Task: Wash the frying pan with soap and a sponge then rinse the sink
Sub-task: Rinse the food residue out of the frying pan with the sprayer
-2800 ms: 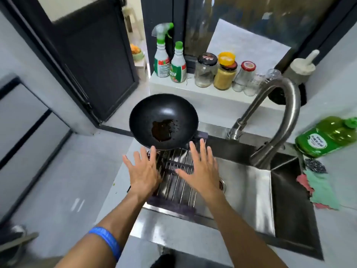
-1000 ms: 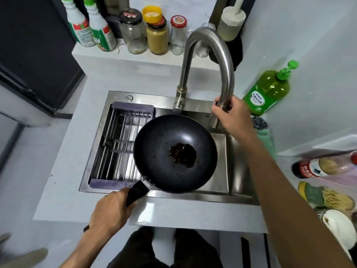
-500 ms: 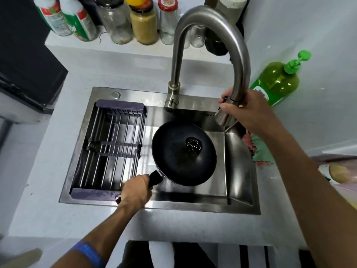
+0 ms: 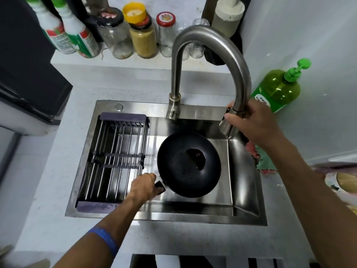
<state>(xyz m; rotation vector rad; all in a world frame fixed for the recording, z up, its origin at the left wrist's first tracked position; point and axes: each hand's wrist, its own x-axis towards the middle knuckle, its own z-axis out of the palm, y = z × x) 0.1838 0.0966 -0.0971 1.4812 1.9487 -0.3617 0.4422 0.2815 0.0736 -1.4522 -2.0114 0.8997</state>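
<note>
Our left hand [image 4: 144, 187] holds the pan [image 4: 189, 164] by its handle in the sink [image 4: 249, 217], our right hand [image 4: 255, 125] grips the tap [image 4: 208, 47], and the labels on the green soap bottle [image 4: 278, 89] at the sink's far right corner and the jars [image 4: 143, 37] behind are too blurry to read.

Small kitchen corner, pale and evenly lit.
A pale grey counter [image 4: 48, 219] meets a light wall [image 4: 309, 35] on the right; behind it a white ledge [image 4: 119, 64] carries jars [image 4: 114, 35] and bottles [image 4: 77, 37], beside a dark door [image 4: 23, 64].
</note>
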